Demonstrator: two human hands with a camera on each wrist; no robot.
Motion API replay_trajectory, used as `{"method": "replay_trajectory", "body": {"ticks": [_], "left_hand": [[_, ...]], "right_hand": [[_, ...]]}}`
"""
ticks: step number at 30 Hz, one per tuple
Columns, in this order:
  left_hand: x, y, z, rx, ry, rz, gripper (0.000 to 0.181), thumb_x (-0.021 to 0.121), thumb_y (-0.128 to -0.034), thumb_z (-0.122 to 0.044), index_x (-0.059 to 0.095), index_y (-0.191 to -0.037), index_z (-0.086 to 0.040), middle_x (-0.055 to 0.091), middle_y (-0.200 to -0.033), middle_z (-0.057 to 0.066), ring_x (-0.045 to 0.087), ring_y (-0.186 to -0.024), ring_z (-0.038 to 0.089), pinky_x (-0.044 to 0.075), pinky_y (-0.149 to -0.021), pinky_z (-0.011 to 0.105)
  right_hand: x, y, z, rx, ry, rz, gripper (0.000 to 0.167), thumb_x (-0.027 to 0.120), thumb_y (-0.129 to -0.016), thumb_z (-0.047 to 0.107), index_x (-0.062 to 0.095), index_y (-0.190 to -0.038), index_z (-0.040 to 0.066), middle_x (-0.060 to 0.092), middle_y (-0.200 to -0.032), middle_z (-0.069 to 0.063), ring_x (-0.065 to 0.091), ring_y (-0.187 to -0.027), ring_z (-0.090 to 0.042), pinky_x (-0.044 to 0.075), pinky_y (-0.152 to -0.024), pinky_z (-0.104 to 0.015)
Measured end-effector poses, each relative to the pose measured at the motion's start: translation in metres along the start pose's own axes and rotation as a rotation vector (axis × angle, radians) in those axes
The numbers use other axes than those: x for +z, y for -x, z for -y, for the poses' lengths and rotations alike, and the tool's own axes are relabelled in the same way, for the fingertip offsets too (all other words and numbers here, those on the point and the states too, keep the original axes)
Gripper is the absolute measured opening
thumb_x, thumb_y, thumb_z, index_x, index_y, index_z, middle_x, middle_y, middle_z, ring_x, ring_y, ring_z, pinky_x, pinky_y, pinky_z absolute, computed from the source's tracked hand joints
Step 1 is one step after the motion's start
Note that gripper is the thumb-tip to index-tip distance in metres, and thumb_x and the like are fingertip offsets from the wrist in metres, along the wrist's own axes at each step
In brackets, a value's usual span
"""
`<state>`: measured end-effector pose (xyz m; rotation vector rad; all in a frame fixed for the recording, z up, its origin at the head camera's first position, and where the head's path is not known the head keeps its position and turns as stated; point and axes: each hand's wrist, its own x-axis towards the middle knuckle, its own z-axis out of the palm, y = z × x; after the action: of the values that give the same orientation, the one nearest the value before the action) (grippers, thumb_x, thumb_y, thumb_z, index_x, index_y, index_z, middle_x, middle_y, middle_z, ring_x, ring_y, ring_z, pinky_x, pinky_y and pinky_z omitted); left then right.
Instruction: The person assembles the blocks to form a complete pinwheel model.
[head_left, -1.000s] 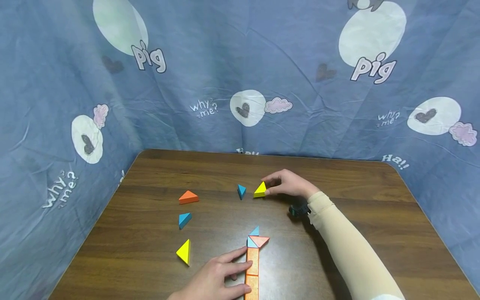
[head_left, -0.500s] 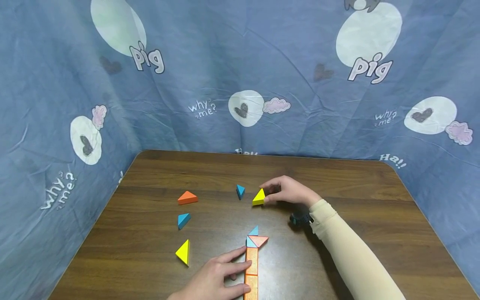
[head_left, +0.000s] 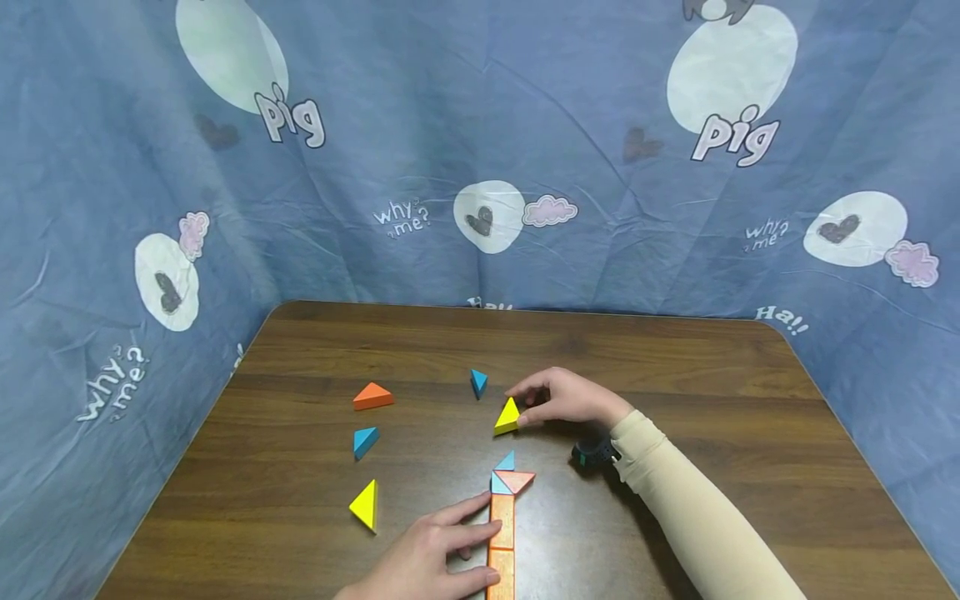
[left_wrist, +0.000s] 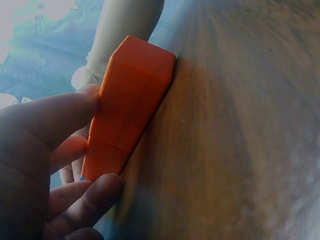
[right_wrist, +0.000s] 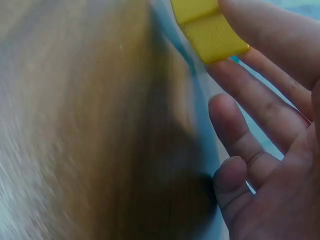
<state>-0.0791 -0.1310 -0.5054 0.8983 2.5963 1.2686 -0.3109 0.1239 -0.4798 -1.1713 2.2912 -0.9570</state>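
Observation:
In the head view my right hand [head_left: 573,396] pinches a yellow triangular block [head_left: 507,417] between thumb and fingertips. The right wrist view has that yellow block [right_wrist: 212,35] at the top, its lower fingers loosely bent below. My left hand [head_left: 431,546] rests its extended fingers on and against a line of orange rectangular blocks [head_left: 502,523]; the left wrist view shows fingers touching the orange blocks [left_wrist: 127,95]. At the line's far end lie a small blue triangle [head_left: 498,483], a pale orange triangle [head_left: 516,481] and another blue triangle [head_left: 506,461].
To the left on the wooden table [head_left: 247,467] are an orange triangle [head_left: 372,397], a blue triangle [head_left: 365,442] and a second yellow triangle [head_left: 365,506]. One more blue triangle [head_left: 478,383] lies farther back. A printed blue cloth [head_left: 420,150] hangs behind the table.
My right hand has brought the yellow triangular block nearer to me and slightly left, toward the far end of the orange line. My left hand stays in place.

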Motion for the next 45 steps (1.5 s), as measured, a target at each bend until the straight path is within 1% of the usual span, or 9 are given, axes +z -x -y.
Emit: {"method": "replay_trajectory", "body": {"ticks": [5,9,12,17,24,31,38,43,45], "left_hand": [[0.000,0.001,0.000,0.007,-0.016,-0.005,0.051,0.067,-0.0918,-0.049,0.066,-0.132,-0.018,0.048,-0.147,0.005,0.057,-0.085,-0.006,0.049,-0.076,0.018],[-0.001,0.000,0.000,-0.013,0.001,0.015,0.052,0.066,-0.0922,-0.050,0.065,-0.133,-0.018,0.048,-0.147,0.005,0.057,-0.085,-0.006,0.049,-0.076,0.019],[-0.001,0.000,0.000,-0.032,0.012,0.031,0.052,0.065,-0.0924,-0.051,0.065,-0.134,-0.019,0.048,-0.148,0.005,0.057,-0.087,-0.005,0.049,-0.076,0.020],[-0.002,0.000,-0.001,-0.034,0.004,0.032,0.052,0.065,-0.0922,-0.052,0.065,-0.133,-0.019,0.048,-0.147,0.004,0.057,-0.087,-0.005,0.049,-0.077,0.020],[-0.003,0.000,-0.001,-0.057,0.018,0.054,0.052,0.064,-0.0922,-0.053,0.064,-0.134,-0.021,0.047,-0.148,0.004,0.057,-0.089,-0.004,0.049,-0.078,0.021],[-0.003,0.000,-0.002,-0.067,0.030,0.068,0.054,0.063,-0.0921,-0.054,0.064,-0.134,-0.021,0.047,-0.148,0.004,0.057,-0.088,-0.005,0.049,-0.077,0.021],[-0.002,0.000,0.000,-0.036,0.012,0.036,0.052,0.065,-0.0922,-0.052,0.065,-0.133,-0.020,0.048,-0.148,0.004,0.057,-0.087,-0.005,0.049,-0.077,0.021],[-0.001,0.000,-0.001,-0.009,-0.019,0.006,0.051,0.066,-0.0920,-0.051,0.065,-0.133,-0.019,0.048,-0.147,0.003,0.057,-0.086,-0.005,0.049,-0.078,0.021],[-0.001,0.000,-0.001,-0.004,-0.028,0.002,0.051,0.066,-0.0920,-0.051,0.065,-0.133,-0.019,0.048,-0.147,0.003,0.057,-0.085,-0.006,0.049,-0.078,0.021]], "right_hand": [[0.006,-0.002,0.004,-0.023,-0.002,0.031,0.047,0.079,-0.084,0.042,0.071,-0.124,0.019,0.069,-0.108,0.012,0.061,-0.092,-0.011,0.050,-0.082,-0.031],[0.009,-0.003,0.008,-0.036,-0.007,0.053,0.048,0.079,-0.084,0.042,0.070,-0.125,0.019,0.067,-0.110,0.016,0.061,-0.095,-0.010,0.050,-0.084,-0.031],[0.010,-0.003,0.009,-0.035,-0.013,0.069,0.049,0.078,-0.084,0.042,0.069,-0.127,0.019,0.067,-0.112,0.017,0.062,-0.096,-0.010,0.050,-0.085,-0.031],[0.012,-0.004,0.010,-0.034,-0.021,0.096,0.048,0.078,-0.085,0.042,0.069,-0.127,0.022,0.067,-0.112,0.018,0.061,-0.095,-0.010,0.051,-0.084,-0.032],[0.012,-0.005,0.014,-0.035,0.009,0.125,0.048,0.077,-0.085,0.044,0.068,-0.129,0.024,0.066,-0.111,0.020,0.061,-0.094,-0.009,0.050,-0.083,-0.031],[0.012,-0.005,0.014,-0.019,0.021,0.130,0.048,0.077,-0.085,0.043,0.068,-0.129,0.024,0.066,-0.112,0.021,0.060,-0.096,-0.008,0.050,-0.085,-0.030],[0.011,-0.005,0.015,-0.023,0.010,0.138,0.049,0.077,-0.085,0.043,0.068,-0.129,0.023,0.065,-0.114,0.021,0.060,-0.098,-0.006,0.049,-0.087,-0.030],[0.011,-0.005,0.014,-0.042,0.005,0.132,0.039,0.068,-0.094,0.041,0.068,-0.129,0.023,0.066,-0.113,0.020,0.061,-0.095,-0.006,0.050,-0.084,-0.031],[0.012,-0.006,0.015,-0.040,0.010,0.118,0.036,0.063,-0.097,0.040,0.069,-0.128,0.023,0.067,-0.110,0.019,0.062,-0.089,-0.007,0.050,-0.081,-0.031]]}}
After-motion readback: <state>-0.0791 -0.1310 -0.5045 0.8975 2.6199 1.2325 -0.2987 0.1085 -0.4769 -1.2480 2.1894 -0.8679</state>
